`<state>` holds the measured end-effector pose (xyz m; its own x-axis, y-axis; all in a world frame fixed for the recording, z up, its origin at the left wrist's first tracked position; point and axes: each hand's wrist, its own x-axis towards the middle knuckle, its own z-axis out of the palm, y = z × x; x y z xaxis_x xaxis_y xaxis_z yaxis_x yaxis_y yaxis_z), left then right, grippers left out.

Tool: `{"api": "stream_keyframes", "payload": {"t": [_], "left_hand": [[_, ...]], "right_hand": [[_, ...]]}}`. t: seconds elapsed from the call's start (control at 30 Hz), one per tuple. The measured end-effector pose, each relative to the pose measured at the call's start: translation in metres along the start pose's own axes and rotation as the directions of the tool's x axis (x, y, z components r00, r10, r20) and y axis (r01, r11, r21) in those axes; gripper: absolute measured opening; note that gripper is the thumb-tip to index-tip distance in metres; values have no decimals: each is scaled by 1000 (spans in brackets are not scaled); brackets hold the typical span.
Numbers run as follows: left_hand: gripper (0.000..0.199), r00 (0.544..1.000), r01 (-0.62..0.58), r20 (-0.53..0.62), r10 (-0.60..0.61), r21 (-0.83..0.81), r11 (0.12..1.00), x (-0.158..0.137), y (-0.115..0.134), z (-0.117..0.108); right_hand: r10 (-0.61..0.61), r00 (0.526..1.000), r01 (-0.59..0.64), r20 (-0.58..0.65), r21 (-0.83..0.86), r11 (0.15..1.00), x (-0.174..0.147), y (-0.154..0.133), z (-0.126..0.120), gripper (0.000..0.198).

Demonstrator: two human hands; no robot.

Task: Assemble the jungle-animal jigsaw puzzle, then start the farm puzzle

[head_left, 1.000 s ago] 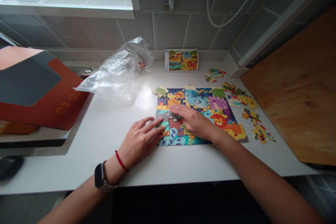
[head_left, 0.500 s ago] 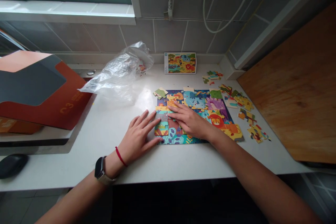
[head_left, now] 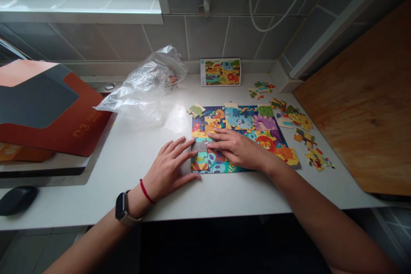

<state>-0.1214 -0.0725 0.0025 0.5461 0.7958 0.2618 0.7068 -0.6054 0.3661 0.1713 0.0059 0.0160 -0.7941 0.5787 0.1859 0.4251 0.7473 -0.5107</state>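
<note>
Touching puzzle (head_left: 245, 122) | on desk (head_left: 244, 197) toward right edge | with left hand (head_left: 171, 162) spread, right hand (head_left: 243, 150) outstretched, no grip visible | could pop adjoining pieces (head_left: 199, 163) loose by pressing too hard or unevenly

puzzle pieces (head_left: 266, 142): printed cardboard | bag (head_left: 138, 92): crinkled glossy plastic | countertop (head_left: 224, 199): smooth, sheeny | panel (head_left: 369, 111): wood-grained

Behind the puzzle board (head_left: 233, 167), passage runs up to the picture card (head_left: 220, 72), while the left hand (head_left: 168, 162) obstructs the board's near-left edge, the right hand (head_left: 239, 147) its middle, the plastic bag (head_left: 144, 81) its far-left approach, and loose puzzle pieces (head_left: 301, 120) its right side.
</note>
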Motion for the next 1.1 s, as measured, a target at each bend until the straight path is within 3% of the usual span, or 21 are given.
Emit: {"api": "stream_keyframes", "payload": {"t": [0.27, 0.37, 0.47, 0.53, 0.63, 0.8, 0.9, 1.1], "left_hand": [[39, 999, -23, -50, 22, -22, 999, 2, 4, -2], [37, 999, -24, -41, 23, -30, 999, 2, 3, -3], [36, 999, -26, -47, 24, -43, 999, 2, 2, -3], [36, 998, -29, -53, 26, -42, 999, 2, 2, -3], [35, 998, -27, -54, 25, -41, 999, 2, 1, -2], [43, 999, 20, -28, -21, -36, 999, 0, 0, 0], [49, 1000, 18, -13, -18, -19, 1000, -1, -2, 1], [50, 1000, 22, 19, -22, -13, 1000, -2, -4, 3]], "right_hand": [[24, 1000, -22, -20, 64, 998, 0, -4, -2, 40], [83, 985, -75, -150, 61, 995, -3, 2, -14, 39], [211, 942, -214, -261, 18, 977, -11, 6, -36, 31], [260, 939, -270, -223, -14, 963, -18, 6, -49, 26], [253, 964, -258, -79, -58, 965, -29, 0, -59, 25], [277, 958, -261, 75, -171, 950, -37, -6, -51, 59], [301, 948, -277, 101, -198, 940, -38, -6, -45, 62], [312, 944, -293, 107, -163, 942, -41, -4, -45, 49]]}}
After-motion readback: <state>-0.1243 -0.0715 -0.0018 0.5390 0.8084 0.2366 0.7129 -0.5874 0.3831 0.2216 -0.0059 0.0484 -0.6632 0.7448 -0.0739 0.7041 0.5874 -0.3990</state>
